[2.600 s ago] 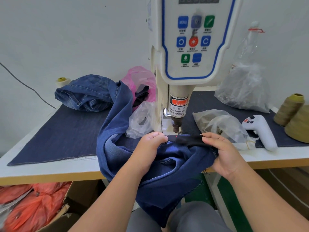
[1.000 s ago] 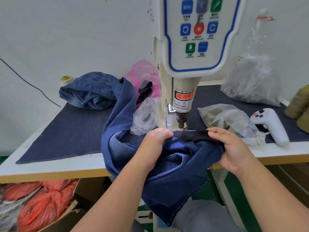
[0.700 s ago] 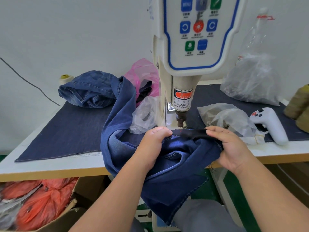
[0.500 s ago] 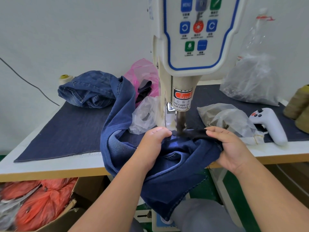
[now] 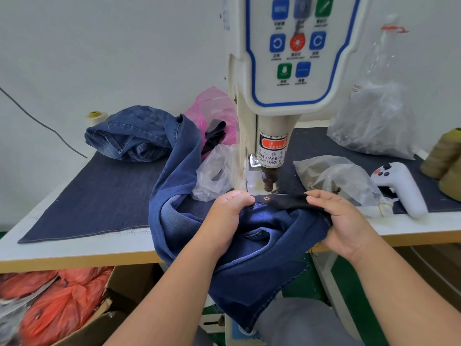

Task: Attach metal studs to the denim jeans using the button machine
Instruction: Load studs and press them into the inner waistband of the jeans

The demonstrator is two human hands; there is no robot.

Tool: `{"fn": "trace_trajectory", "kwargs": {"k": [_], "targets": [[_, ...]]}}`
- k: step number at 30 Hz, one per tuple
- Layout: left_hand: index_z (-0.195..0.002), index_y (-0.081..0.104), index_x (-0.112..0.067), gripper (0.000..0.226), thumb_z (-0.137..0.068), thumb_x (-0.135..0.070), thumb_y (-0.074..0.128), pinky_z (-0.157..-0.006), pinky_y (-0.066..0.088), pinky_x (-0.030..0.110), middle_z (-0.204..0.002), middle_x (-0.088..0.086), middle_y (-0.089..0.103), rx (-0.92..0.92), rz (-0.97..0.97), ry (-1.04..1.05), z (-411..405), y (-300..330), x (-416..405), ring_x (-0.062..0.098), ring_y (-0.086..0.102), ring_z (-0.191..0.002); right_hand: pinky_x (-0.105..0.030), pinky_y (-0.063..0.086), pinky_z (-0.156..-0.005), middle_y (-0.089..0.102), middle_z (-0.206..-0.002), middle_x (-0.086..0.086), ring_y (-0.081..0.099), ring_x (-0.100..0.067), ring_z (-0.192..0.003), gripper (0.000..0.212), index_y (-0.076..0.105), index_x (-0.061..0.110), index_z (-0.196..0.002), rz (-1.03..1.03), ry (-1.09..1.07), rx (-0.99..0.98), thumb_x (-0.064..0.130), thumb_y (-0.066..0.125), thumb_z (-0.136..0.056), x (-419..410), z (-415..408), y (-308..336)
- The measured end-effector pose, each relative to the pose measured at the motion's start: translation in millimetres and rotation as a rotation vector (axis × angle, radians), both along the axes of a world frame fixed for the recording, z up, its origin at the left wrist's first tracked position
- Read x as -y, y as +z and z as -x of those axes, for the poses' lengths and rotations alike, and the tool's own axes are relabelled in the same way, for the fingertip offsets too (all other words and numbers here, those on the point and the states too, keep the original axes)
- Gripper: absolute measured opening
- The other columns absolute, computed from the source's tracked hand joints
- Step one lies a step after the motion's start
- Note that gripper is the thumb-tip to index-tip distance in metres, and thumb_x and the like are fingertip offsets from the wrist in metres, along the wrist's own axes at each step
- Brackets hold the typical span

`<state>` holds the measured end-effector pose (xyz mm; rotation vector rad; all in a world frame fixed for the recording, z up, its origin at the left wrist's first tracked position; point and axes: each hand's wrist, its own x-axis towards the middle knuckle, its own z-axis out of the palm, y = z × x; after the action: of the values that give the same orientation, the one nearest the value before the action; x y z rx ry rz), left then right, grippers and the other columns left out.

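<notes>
I see my left hand (image 5: 230,216) and right hand (image 5: 341,221) each pinching the dark waistband edge of the denim jeans (image 5: 259,245), stretched flat between them under the button machine (image 5: 272,151). A metal stud (image 5: 267,198) sits just beside my left fingertips. Beyond my right hand lie a clear plastic bag (image 5: 334,178) and a white controller (image 5: 399,188).

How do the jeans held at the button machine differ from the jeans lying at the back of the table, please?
The held jeans are gripped by the left hand and right hand, stretched beneath the machine's punch; the back jeans lie untouched in a crumpled heap. The held jeans hang over the table edge; the back jeans rest wholly on it. A small stud shows on the held jeans. Both are blue denim.
</notes>
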<state>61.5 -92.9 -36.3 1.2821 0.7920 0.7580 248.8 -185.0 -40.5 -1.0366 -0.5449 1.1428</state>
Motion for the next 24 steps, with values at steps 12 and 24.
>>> {"fn": "trace_trajectory", "kwargs": {"k": [12,24], "targets": [[-0.08,0.059,-0.006,0.036,-0.057,-0.033,0.064,-0.081,0.047,0.04,-0.082,0.017,0.058,0.103,0.033,-0.048,14,8,5,0.027,0.056,-0.081,-0.023,0.057,-0.064,0.075,-0.083,-0.008,0.071,-0.014,-0.074,0.023,0.079,0.013,-0.082,-0.117,0.097,0.065,0.004,0.062,-0.071,29,17,14],[-0.082,0.075,-0.018,0.029,-0.075,-0.046,0.074,-0.085,0.051,0.037,-0.087,0.004,0.072,-0.304,-0.324,-0.385,45,57,9,0.018,0.066,-0.085,-0.025,0.057,-0.068,0.075,-0.087,-0.01,0.07,-0.017,-0.077,0.022,0.077,0.021,-0.081,-0.128,0.272,0.227,0.004,0.07,-0.069,31,47,32]]}}
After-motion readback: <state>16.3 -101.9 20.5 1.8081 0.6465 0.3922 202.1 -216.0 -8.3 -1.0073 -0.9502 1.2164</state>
